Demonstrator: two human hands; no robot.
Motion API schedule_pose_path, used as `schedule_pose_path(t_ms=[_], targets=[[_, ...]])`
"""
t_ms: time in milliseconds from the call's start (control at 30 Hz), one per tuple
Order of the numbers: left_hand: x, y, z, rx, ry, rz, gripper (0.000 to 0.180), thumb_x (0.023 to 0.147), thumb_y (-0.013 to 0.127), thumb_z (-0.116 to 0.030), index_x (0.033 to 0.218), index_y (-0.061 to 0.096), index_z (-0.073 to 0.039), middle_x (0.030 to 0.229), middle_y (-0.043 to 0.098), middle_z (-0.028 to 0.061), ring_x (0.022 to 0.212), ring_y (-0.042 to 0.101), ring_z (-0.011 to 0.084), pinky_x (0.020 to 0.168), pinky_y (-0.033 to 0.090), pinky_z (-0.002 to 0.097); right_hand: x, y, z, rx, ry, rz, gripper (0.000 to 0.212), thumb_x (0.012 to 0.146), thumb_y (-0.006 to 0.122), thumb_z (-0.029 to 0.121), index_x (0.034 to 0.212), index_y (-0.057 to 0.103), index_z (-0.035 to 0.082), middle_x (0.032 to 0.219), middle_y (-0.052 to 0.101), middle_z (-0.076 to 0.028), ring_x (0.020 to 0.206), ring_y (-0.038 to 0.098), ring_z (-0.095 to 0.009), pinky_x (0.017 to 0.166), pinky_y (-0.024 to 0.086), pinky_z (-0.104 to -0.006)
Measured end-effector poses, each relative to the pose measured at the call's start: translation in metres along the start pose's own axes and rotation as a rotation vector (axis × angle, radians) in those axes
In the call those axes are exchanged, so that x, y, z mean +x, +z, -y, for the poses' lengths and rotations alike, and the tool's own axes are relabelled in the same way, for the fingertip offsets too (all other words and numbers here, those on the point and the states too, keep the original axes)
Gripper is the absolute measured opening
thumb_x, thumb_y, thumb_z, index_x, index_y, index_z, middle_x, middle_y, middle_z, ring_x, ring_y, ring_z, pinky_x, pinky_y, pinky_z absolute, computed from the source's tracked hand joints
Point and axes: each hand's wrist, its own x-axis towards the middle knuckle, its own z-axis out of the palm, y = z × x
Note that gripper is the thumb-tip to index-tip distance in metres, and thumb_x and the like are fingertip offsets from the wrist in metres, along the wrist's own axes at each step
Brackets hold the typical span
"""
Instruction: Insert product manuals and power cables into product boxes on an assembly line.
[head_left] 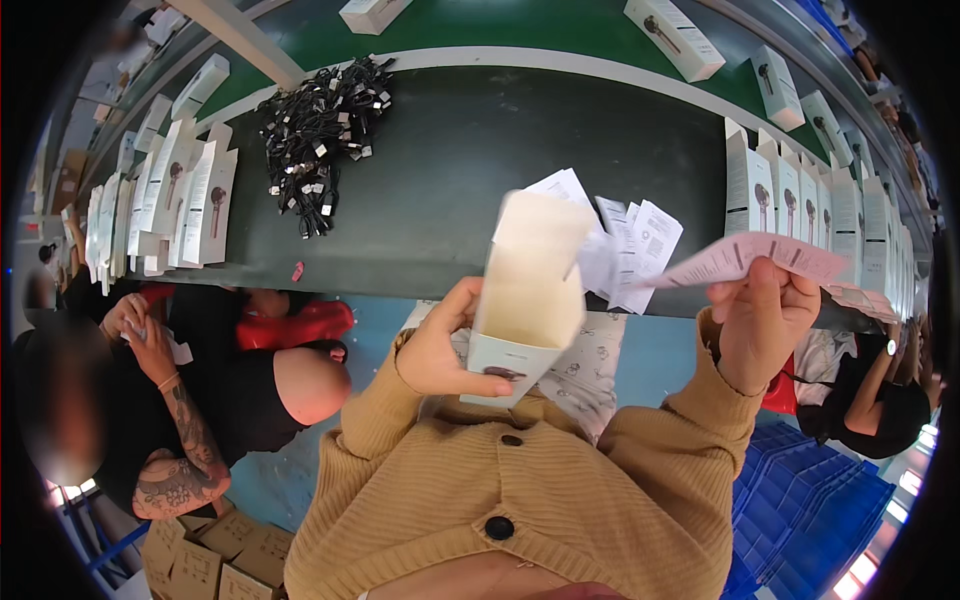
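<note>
My left hand (436, 345) grips an open white carton (528, 345) by its side, with the top flap raised and the mouth tilted up. No contents show in the part of its inside that I can see. Off to the right, my right hand (765, 325) is closed on a pinkish printed leaflet (750, 256), pinched at its lower edge between thumb and fingers. On the table between my hands lies a loose pile of folded white leaflets (645, 243), partly hidden by the carton.
A heap of black USB cables (325, 145) lies on the dark table (450, 130). Upright white cartons stand at left (207, 205) and right (760, 190); others lie on the green belt (540, 30) beyond. People sit on both sides. Blue crates (800, 510) stand at lower right, brown boxes (215, 560) lower left.
</note>
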Motion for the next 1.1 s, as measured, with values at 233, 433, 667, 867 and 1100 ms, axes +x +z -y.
schedule_pose_path(t_ms=[233,433,667,867,1100], targets=[[0.003,0.001,0.015,0.039,-0.042,-0.060,0.098,0.054,0.093,-0.025,0.132,0.037,-0.003,0.123,0.055,0.0105,0.115,0.053,0.0195,0.100,0.038,0.0341,0.002,0.031,-0.018,-0.162,0.230,0.311,0.013,0.085,0.060,-0.006,0.098,0.060,-0.005,0.089,0.068,-0.016,0.070,0.068,-0.018,0.051,0.049,-0.0215],[0.004,-0.006,0.023,0.067,-0.049,-0.088,0.099,0.055,0.092,-0.026,0.134,0.036,-0.002,0.125,0.054,0.0121,0.117,0.052,0.0211,0.102,0.037,0.0350,0.001,0.041,-0.034,-0.117,0.282,0.438,0.015,0.086,0.062,-0.003,0.100,0.059,-0.006,0.090,0.069,-0.014,0.074,0.067,-0.015,0.064,0.053,-0.0237],[0.002,-0.010,0.026,0.046,-0.044,-0.092,0.096,0.058,0.090,-0.024,0.134,0.036,-0.002,0.125,0.054,0.0118,0.117,0.053,0.0214,0.102,0.038,0.0352,0.010,0.050,-0.045,-0.214,0.370,0.429,0.014,0.087,0.062,-0.001,0.100,0.059,-0.006,0.089,0.069,-0.013,0.075,0.066,-0.012,0.062,0.050,-0.0213],[-0.001,-0.015,0.029,0.040,-0.043,-0.122,0.096,0.057,0.090,-0.023,0.135,0.036,-0.002,0.123,0.056,0.0119,0.112,0.055,0.0208,0.098,0.041,0.0349,0.010,0.058,-0.052,-0.285,0.286,0.478,0.010,0.084,0.065,0.000,0.093,0.060,-0.003,0.081,0.068,-0.007,0.074,0.066,-0.009,0.055,0.044,-0.0172],[-0.010,-0.023,0.029,-0.027,-0.060,-0.137,0.097,0.057,0.091,-0.026,0.134,0.036,-0.003,0.114,0.060,0.0107,0.107,0.057,0.0188,0.094,0.043,0.0341,0.024,0.068,-0.057,-0.467,0.234,0.735,0.012,0.078,0.068,-0.001,0.089,0.063,0.001,0.077,0.068,-0.002,0.056,0.050,-0.002,0.049,0.037,-0.0177]])
